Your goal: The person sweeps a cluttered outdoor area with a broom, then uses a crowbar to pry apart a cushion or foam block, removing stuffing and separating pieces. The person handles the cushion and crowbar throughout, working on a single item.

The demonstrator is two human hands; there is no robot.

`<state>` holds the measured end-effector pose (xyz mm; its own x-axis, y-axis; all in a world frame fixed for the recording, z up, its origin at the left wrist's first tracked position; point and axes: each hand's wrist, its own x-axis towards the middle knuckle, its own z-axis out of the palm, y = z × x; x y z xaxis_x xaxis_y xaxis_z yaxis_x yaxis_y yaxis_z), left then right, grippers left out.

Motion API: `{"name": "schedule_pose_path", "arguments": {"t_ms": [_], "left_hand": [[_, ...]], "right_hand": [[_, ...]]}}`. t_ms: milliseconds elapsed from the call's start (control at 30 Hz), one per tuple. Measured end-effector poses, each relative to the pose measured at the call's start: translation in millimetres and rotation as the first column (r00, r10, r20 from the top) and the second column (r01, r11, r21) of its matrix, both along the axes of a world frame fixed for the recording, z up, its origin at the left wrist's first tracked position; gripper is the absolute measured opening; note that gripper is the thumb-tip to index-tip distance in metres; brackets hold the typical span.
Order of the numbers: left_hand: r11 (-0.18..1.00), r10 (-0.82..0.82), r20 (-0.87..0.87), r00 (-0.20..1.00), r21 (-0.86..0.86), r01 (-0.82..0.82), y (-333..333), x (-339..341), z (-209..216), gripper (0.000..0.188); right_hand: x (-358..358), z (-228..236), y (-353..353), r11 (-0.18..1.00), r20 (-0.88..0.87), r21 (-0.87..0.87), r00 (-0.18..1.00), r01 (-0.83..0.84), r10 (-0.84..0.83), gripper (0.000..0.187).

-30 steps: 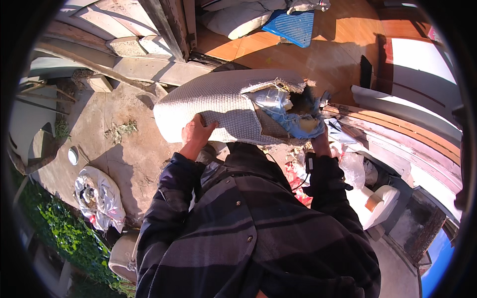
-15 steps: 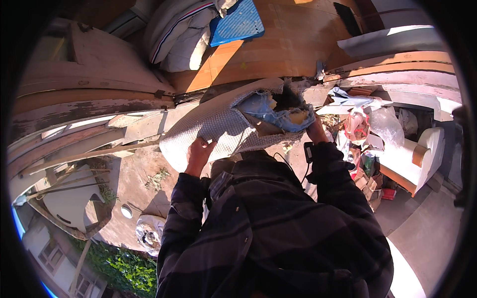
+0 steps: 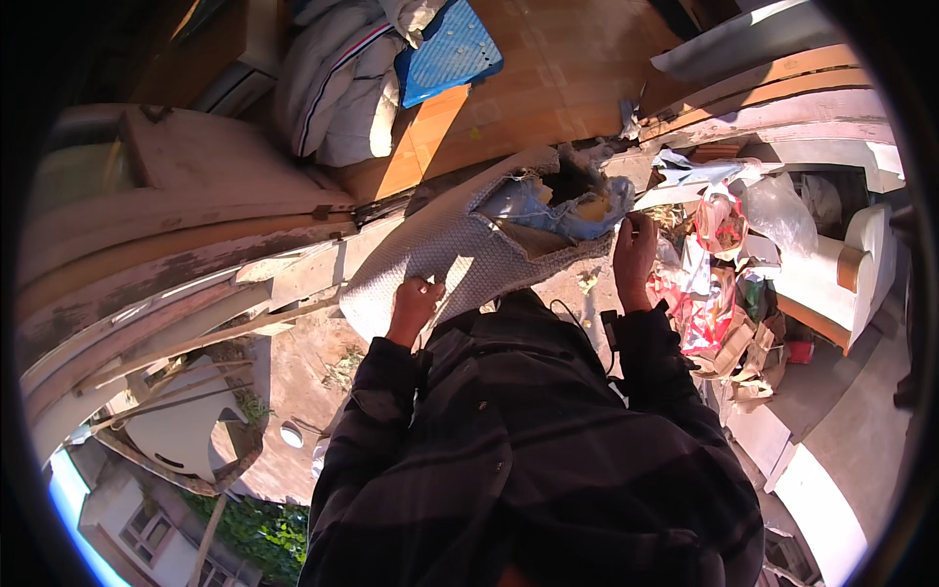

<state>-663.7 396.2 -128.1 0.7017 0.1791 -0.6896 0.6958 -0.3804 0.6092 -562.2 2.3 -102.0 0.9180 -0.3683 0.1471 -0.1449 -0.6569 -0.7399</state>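
A torn grey padded mat [image 3: 445, 240] with a dimpled, woven-looking surface stretches in front of me, tilted up toward the right. At its far right end a ragged hole shows blue cloth [image 3: 520, 203] and yellow foam [image 3: 593, 208]. My left hand [image 3: 415, 309] is closed on the mat's near left edge, thumb on top. My right hand [image 3: 636, 260] is raised beside the torn right end, its fingers curled. Whether they pinch anything there is too small to make out.
A wooden board floor [image 3: 548, 78] lies beyond a sill, with a blue patterned mat [image 3: 450, 54] and white bedding [image 3: 357, 108]. To the right are crumpled bags and cardboard [image 3: 753, 342] and a white furniture piece [image 3: 817, 274]. Wooden sticks [image 3: 210, 338] lean at left.
My right hand has shifted off the mat's right edge and now stands beside it, fingers curled upward. My left hand keeps its hold. The whole view has turned slightly.
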Motion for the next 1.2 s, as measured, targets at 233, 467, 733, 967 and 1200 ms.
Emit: {"name": "schedule_pose_path", "arguments": {"t_ms": [233, 467, 733, 967, 1200], "left_hand": [[0.97, -0.192, -0.089, 0.977, -0.167, 0.175, 6.7, 10.5, 11.3, 0.039], [0.952, -0.251, 0.033, 0.967, -0.17, 0.253, 18.2, 5.4, -7.0, 0.038], [0.962, -0.131, -0.058, 0.99, -0.248, 0.112, 26.7, 12.2, -2.1, 0.034], [0.905, -0.189, -0.067, 0.98, -0.399, 0.147, 50.6, 37.5, -2.7, 0.035], [0.983, -0.141, 0.065, 0.988, -0.112, 0.148, 69.4, 85.5, 11.4, 0.042]], "right_hand": [[-6.0, 39.8, 113.6, 0.805, -0.107, -0.153, 0.82, -0.573, 0.562, 0.029], [-11.8, 29.1, 146.9, 0.827, -0.331, -0.098, 0.801, -0.554, 0.498, 0.02], [-17.5, 46.9, 161.8, 0.718, -0.366, 0.074, 0.651, -0.692, 0.665, 0.018], [-53.3, 58.7, 158.9, 0.902, -0.167, -0.138, 0.907, -0.41, 0.387, 0.035], [-151.0, 29.1, 109.5, 0.982, -0.306, 0.067, 0.94, 0.176, -0.148, 0.015]]}}
